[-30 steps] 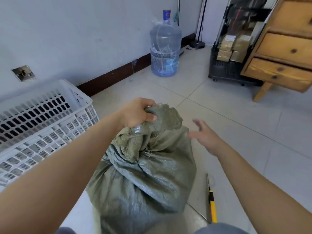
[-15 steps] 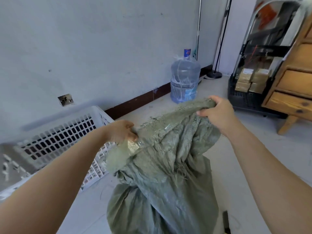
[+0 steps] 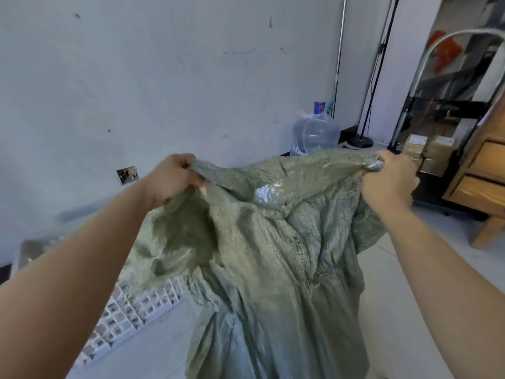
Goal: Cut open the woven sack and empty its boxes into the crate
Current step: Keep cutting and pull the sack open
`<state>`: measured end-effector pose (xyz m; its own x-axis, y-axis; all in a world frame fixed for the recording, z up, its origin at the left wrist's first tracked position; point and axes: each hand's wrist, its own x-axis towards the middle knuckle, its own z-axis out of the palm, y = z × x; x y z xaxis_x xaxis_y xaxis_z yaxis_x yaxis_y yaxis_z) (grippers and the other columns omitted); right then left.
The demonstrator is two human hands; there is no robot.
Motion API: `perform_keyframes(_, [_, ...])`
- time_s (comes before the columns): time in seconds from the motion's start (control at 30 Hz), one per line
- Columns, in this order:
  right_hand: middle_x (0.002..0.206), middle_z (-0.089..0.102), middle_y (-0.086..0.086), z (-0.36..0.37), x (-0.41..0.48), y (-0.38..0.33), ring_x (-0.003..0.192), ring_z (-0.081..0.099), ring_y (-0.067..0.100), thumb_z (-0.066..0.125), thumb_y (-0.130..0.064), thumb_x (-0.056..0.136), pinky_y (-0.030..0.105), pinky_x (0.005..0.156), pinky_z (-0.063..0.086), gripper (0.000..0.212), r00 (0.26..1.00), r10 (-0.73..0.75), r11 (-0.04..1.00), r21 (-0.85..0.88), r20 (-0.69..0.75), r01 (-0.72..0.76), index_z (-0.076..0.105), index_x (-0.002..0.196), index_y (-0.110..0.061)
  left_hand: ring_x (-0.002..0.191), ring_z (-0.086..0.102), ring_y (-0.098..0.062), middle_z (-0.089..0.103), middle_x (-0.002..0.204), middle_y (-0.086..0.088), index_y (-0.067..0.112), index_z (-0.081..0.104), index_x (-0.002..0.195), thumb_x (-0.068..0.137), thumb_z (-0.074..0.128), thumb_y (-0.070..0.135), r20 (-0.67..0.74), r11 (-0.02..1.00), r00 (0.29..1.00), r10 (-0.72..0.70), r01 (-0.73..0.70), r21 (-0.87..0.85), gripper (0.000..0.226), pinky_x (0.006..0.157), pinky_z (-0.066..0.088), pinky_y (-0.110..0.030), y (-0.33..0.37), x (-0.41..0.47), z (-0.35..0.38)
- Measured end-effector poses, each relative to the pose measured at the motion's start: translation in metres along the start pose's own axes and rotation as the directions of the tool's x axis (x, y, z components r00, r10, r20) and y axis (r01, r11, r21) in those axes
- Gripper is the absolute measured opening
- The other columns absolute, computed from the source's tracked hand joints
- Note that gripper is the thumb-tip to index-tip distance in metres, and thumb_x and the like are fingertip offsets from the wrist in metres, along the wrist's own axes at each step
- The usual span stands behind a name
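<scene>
As both hands (image 3: 169, 179) (image 3: 388, 184) grip sack (image 3: 273, 255), arms outstretched

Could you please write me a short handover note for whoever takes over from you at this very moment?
Hands: the left hand grips the left end of the woven sack's top edge and the right hand grips the right end. The edge is pulled taut between them.
Things: the sack hangs below the hands. The white crate sits on the floor to the left, partly behind the sack.
Done: the sack's mouth looks open, with a frayed edge.
Left: tip the boxes into the crate. None is visible yet, and the crate's inside is mostly hidden.
</scene>
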<state>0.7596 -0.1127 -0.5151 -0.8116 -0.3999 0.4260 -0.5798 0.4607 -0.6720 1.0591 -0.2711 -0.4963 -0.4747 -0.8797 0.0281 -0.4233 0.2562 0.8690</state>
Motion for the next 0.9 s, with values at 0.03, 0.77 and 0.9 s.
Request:
perform_keyframes(0.03, [0.119,0.052,0.020,0.000,0.001,-0.006,0.111,0.046,0.040,0.056,-0.002,0.083,0.051,0.092,0.043,0.028,1.000,-0.021,1.000,-0.008,-0.004,0.021,0.065,0.106,-0.014,0.071,0.056,-0.022,0.058,0.073,-0.008,0.006,0.056,0.075,0.076,0.062,-0.009,-0.053,0.998,0.999,0.010,-0.014,-0.065,0.016,0.065,0.045,-0.028,0.006,0.002,-0.003])
perform_keyframes(0.77, [0.078,0.055,0.002,-0.008,0.004,-0.027,0.086,0.054,0.030,0.049,0.003,0.075,0.034,0.073,0.038,0.026,0.983,-0.023,0.995,0.095,0.184,0.005,0.056,0.079,-0.021,0.038,0.045,-0.009,0.062,0.058,0.001,0.010,0.064,0.072,0.077,0.075,0.013,0.368,0.962,0.915,-0.164,0.066,0.265,0.012,0.039,0.035,-0.018,0.017,-0.004,0.085])
perform_keyframes(0.9, [0.143,0.035,0.005,-0.011,-0.016,-0.030,0.134,0.029,0.029,0.063,-0.007,0.073,0.044,0.108,0.023,0.073,0.936,-0.138,0.965,-0.166,0.325,0.200,0.037,0.139,-0.025,0.031,0.046,-0.003,0.068,0.072,-0.007,0.010,0.065,0.077,0.082,0.067,0.002,0.366,0.993,0.923,-0.118,0.120,0.019,0.010,0.032,0.028,-0.011,0.025,-0.012,0.076])
